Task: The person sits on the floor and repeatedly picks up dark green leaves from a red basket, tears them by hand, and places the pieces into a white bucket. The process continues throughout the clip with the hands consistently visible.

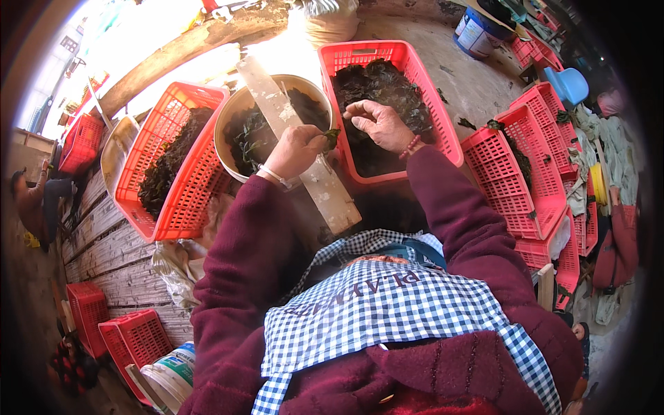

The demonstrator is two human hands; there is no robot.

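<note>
My left hand [295,150], with a white bangle at the wrist, is closed over a pale wooden board [332,199]. A small piece of dark green seaweed [332,138] sticks out from its fingertips. The board lies slantwise across a round tub [223,129] that holds more wet seaweed [249,137]. My right hand [381,127] is above a red plastic crate [441,124] of dark seaweed [384,83]. Its fingers are bent and apart, with nothing visible between them. Left of the tub stands another red crate [194,189], partly filled with seaweed [174,161].
Stacked red crates [524,171] stand at the right, near a blue plastic stool [568,85]. A blue bucket [477,36] and a full sack [329,23] are beyond. White bucket [171,371] at lower left. One person [39,197] sits far left, another [616,249] far right.
</note>
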